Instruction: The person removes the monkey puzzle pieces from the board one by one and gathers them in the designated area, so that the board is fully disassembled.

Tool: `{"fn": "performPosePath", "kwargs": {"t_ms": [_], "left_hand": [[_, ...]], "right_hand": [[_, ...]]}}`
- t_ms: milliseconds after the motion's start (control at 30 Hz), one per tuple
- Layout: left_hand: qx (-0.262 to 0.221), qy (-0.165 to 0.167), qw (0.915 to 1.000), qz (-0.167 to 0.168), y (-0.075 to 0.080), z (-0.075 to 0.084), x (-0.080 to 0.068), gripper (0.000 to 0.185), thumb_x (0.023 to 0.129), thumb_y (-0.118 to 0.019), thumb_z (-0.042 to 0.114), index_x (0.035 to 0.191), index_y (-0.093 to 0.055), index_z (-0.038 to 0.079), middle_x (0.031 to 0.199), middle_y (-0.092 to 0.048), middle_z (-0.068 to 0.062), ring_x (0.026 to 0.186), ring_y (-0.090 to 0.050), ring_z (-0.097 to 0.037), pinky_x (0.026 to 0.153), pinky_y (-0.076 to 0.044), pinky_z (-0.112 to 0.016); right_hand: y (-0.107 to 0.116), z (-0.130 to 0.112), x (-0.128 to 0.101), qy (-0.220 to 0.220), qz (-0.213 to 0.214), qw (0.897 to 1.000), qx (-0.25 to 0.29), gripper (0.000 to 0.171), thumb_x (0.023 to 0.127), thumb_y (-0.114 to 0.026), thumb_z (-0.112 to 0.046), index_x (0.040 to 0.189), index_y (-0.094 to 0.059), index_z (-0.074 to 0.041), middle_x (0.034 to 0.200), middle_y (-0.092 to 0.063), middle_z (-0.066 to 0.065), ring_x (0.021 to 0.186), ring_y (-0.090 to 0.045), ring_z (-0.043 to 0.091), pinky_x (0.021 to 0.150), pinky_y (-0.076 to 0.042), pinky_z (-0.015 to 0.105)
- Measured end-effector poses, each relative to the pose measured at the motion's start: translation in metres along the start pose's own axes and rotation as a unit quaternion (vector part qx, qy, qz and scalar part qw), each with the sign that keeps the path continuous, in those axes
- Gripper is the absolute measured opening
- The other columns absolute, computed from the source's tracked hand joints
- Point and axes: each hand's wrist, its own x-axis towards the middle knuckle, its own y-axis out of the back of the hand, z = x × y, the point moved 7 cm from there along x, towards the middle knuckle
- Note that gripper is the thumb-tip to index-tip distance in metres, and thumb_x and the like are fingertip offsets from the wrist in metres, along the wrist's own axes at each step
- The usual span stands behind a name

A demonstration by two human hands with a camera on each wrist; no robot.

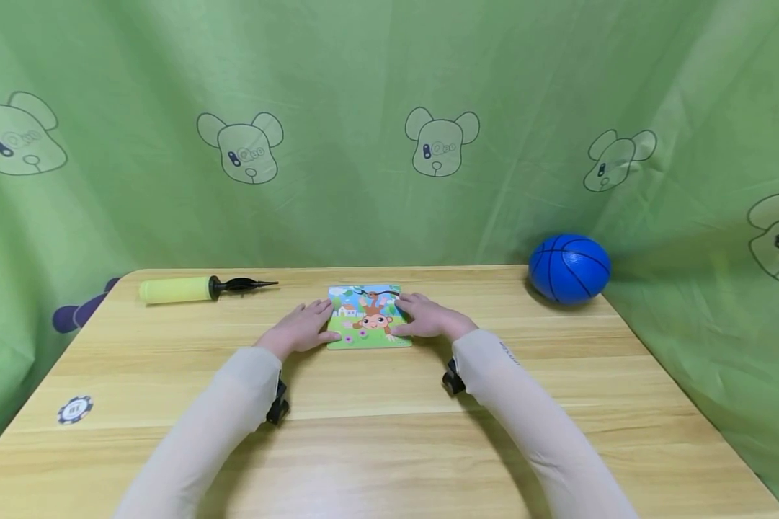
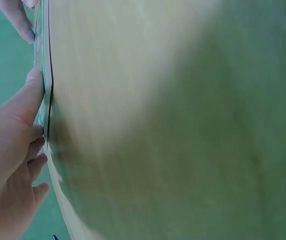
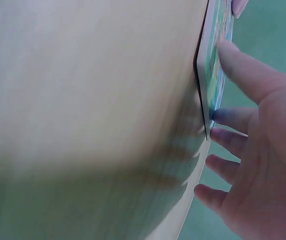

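A thin square picture board (image 1: pixel 363 339) with a cartoon monkey, a house and flowers lies flat near the far middle of the table. My left hand (image 1: pixel 300 328) rests at its left side, thumb and fingertips touching the edge. From the other side, my right hand (image 1: pixel 428 317) lays its thumb and index finger on the board's right part. In the right wrist view the fingers of that hand (image 3: pixel 267 135) are spread, and the board's edge (image 3: pixel 201 75) shows as a pale band. The left wrist view catches the left thumb (image 2: pixel 28 97) against the near edge.
A yellow hand pump (image 1: pixel 178 290) with a black nozzle lies at the back left. At the back right corner sits a blue ball (image 1: pixel 569 269). A poker chip (image 1: pixel 75 409) lies near the left edge of the wooden table (image 1: pixel 363 461). Green curtain (image 1: pixel 344 72) hangs behind and beside it.
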Motion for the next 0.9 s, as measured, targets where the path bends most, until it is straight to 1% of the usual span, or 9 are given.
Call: {"fn": "performPosePath", "kwargs": {"t_ms": [200,367,533,667,900], "left_hand": [[0.007,0.000,1.0000,-0.003,-0.002,0.001,-0.002,0.074,0.094,-0.044,0.046,0.143,-0.020,-0.004,0.149,-0.017,-0.020,0.135,-0.015,-0.034,0.109,-0.011,-0.048],[0.004,-0.005,1.0000,-0.002,-0.004,0.004,-0.010,0.075,0.093,-0.046,0.045,0.143,-0.021,-0.005,0.148,-0.018,-0.022,0.135,-0.016,-0.035,0.109,-0.012,-0.048],[-0.004,-0.006,1.0000,0.005,-0.006,0.009,-0.021,0.075,0.093,-0.047,0.045,0.142,-0.022,-0.007,0.147,-0.018,-0.023,0.134,-0.017,-0.037,0.109,-0.013,-0.049],[-0.005,-0.002,0.9999,0.011,-0.011,0.012,-0.032,0.076,0.093,-0.046,0.047,0.142,-0.023,-0.006,0.148,-0.018,-0.022,0.134,-0.017,-0.037,0.109,-0.013,-0.048],[-0.012,-0.011,0.9995,0.027,-0.013,0.021,-0.053,0.075,0.092,-0.050,0.045,0.140,-0.028,-0.008,0.146,-0.023,-0.023,0.133,-0.020,-0.038,0.108,-0.015,-0.050]], "right_hand": [[0.000,-0.001,-0.005,0.010,-0.010,1.000,0.002,0.077,0.089,-0.059,-0.040,0.146,-0.022,-0.004,0.151,-0.013,0.015,0.137,-0.008,0.034,0.108,-0.012,0.050],[-0.005,-0.003,-0.011,0.021,-0.031,0.999,0.003,0.076,0.089,-0.059,-0.038,0.146,-0.020,-0.005,0.152,-0.010,0.015,0.137,-0.006,0.034,0.108,-0.012,0.051],[-0.009,-0.008,-0.019,0.034,-0.036,0.999,0.001,0.076,0.089,-0.058,-0.037,0.146,-0.020,-0.005,0.152,-0.010,0.016,0.137,-0.006,0.035,0.108,-0.014,0.051],[-0.012,-0.015,-0.027,0.046,-0.041,0.998,-0.003,0.075,0.089,-0.059,-0.037,0.146,-0.021,-0.005,0.151,-0.010,0.016,0.137,-0.006,0.035,0.108,-0.014,0.051],[-0.019,-0.027,-0.044,0.057,-0.042,0.997,-0.020,0.075,0.088,-0.060,-0.038,0.145,-0.024,-0.006,0.151,-0.013,0.015,0.136,-0.009,0.034,0.108,-0.016,0.049]]}}
